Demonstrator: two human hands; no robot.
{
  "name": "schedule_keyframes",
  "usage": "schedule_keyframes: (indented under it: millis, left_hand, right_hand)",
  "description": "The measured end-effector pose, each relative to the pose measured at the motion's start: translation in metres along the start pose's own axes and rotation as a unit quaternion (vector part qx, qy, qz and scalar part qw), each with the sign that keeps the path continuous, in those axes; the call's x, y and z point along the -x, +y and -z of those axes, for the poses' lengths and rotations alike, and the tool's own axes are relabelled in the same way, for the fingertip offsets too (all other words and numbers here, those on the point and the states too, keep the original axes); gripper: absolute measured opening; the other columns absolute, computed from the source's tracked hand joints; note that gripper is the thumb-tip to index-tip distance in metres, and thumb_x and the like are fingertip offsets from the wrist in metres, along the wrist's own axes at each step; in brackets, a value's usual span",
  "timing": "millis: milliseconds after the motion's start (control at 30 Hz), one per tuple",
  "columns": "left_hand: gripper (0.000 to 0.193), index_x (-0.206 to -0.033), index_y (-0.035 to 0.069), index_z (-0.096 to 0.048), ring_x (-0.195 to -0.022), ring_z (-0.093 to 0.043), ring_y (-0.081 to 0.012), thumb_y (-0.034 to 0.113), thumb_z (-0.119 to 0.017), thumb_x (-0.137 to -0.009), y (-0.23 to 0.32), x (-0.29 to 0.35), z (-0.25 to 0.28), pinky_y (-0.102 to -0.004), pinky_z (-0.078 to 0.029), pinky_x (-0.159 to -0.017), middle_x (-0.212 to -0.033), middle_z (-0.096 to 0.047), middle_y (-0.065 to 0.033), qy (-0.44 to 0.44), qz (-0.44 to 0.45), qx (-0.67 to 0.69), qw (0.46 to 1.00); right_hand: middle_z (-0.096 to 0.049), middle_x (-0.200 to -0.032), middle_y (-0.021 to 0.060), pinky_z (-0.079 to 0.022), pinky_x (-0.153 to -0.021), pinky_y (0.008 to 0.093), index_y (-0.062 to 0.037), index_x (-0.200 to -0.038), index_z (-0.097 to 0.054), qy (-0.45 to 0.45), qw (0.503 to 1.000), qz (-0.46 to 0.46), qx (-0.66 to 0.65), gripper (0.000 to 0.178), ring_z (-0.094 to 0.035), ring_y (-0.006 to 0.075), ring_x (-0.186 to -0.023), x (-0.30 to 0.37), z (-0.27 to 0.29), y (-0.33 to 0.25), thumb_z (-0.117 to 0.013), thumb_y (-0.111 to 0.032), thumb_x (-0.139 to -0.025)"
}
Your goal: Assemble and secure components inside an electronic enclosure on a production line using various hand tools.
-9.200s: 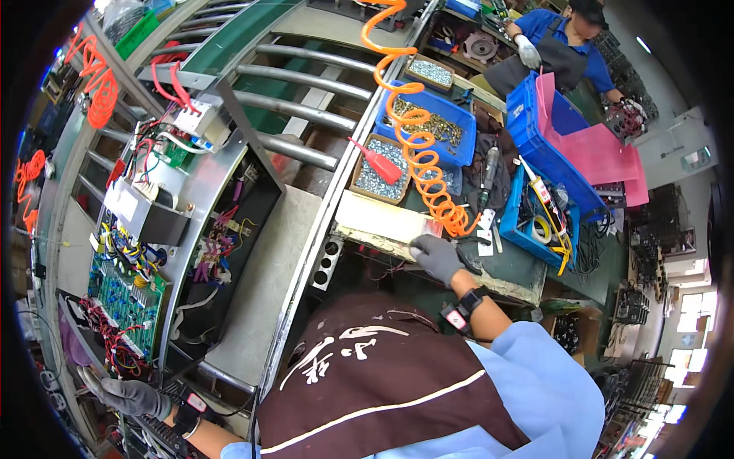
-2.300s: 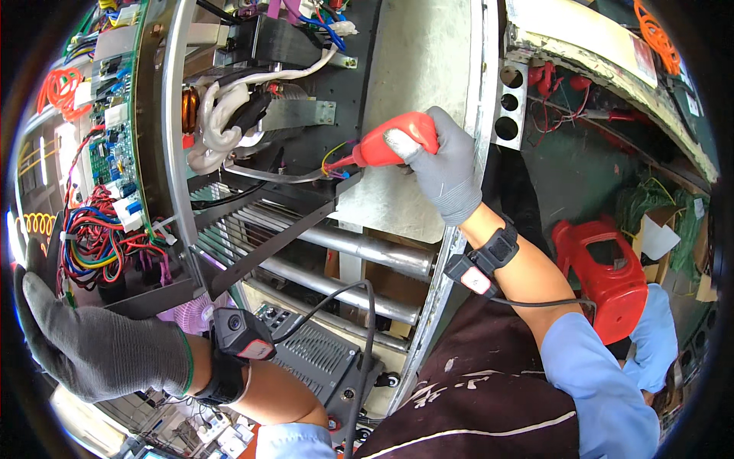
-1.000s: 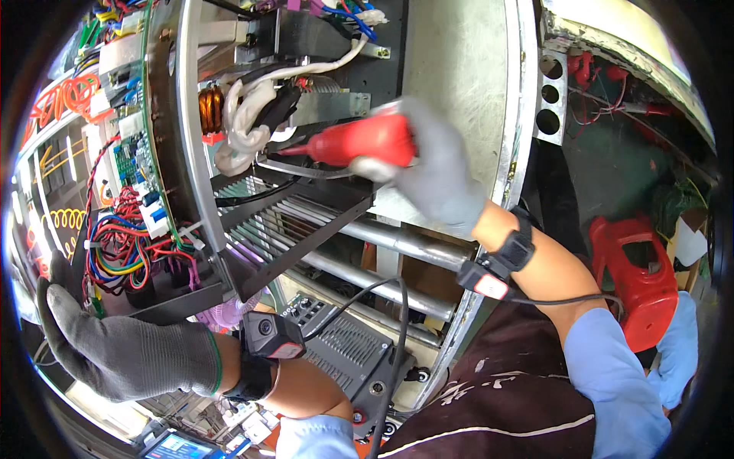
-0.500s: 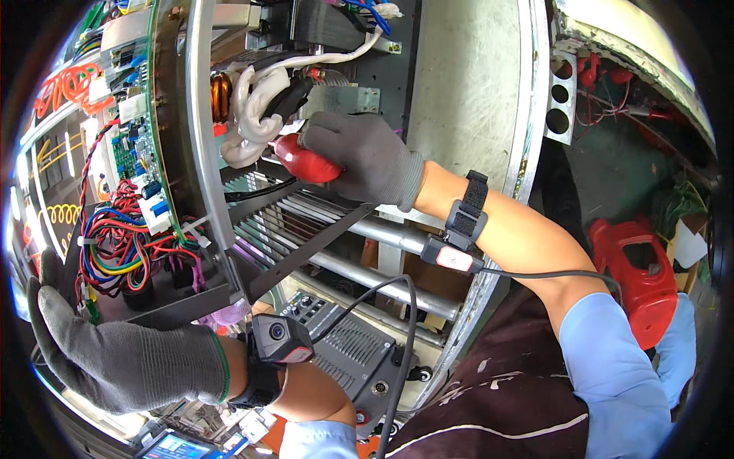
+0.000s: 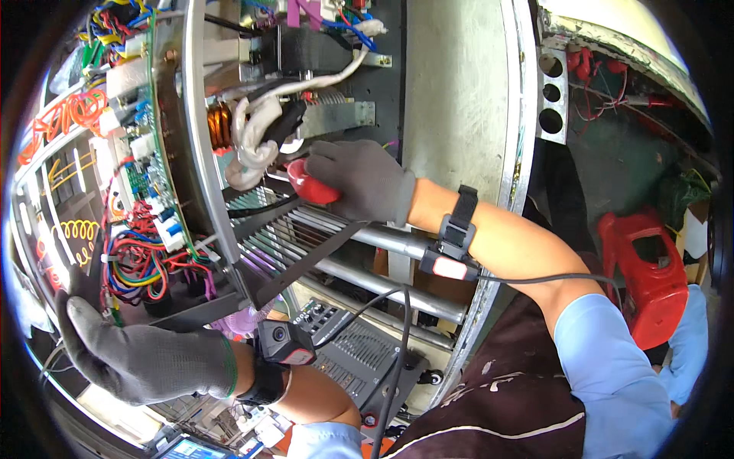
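My right hand (image 5: 359, 180), in a grey glove, is closed around the rounded red handle of a tool (image 5: 313, 187). The tool's front end meets the area beside a thick white-wrapped cable bundle (image 5: 256, 141), inside an open metal chassis; its exact kind cannot be made out. An orange copper coil (image 5: 219, 126) sits just left of the bundle. At lower left, my left hand (image 5: 145, 352), also gloved, has its fingers stretched out along the outer side of the chassis, near a bundle of coloured wires (image 5: 145, 264). Whether its fingertips touch the frame is hard to see.
A green circuit board (image 5: 160, 145) stands upright along the chassis's left side. Metal bars (image 5: 382, 287) cross below my right hand, above a grey slotted panel (image 5: 359, 344). A black cable (image 5: 405, 336) loops near my left wrist. A red plastic object (image 5: 646, 268) lies at right.
My right hand and the red-handled tool sit slightly lower in the picture. My left hand appears shifted a little to the right, its fingers still stretched. The whole view has shifted slightly.
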State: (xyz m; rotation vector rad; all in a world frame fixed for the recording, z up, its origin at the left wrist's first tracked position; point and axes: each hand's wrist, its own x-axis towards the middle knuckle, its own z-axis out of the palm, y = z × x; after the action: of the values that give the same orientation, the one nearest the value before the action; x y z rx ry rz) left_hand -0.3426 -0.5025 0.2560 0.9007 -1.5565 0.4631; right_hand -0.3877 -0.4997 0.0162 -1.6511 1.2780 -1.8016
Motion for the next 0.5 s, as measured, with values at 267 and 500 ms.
schedule_keyframes:
  millis: [267,500]
  left_hand:
    - [0.025,-0.102,-0.008,-0.062,-0.087,-0.060,-0.0181,0.012,-0.055,-0.090,0.008,0.003,-0.001,-0.0294,-0.048,-0.081,-0.100,-0.065,-0.0120,-0.024,-0.017,-0.050,0.998]
    - [0.023,-0.104,-0.006,-0.062,-0.089,-0.059,-0.0193,0.013,-0.054,-0.092,-0.003,-0.006,0.017,-0.0303,-0.047,-0.084,-0.101,-0.064,-0.0124,-0.067,-0.013,0.024,0.997]
  right_hand:
    - [-0.058,-0.079,0.0113,-0.049,-0.061,0.0352,-0.0050,-0.092,-0.055,0.264,0.941,-0.181,-0.110,0.040,-0.061,0.0277,-0.068,0.026,0.065,-0.027,-0.081,-0.021,-0.066]
    - [-0.058,-0.080,0.0035,-0.047,-0.058,0.0264,-0.0038,-0.093,-0.053,0.352,0.768,-0.353,-0.403,0.021,-0.056,0.0112,-0.068,0.051,0.141,-0.035,-0.062,-0.021,-0.084]
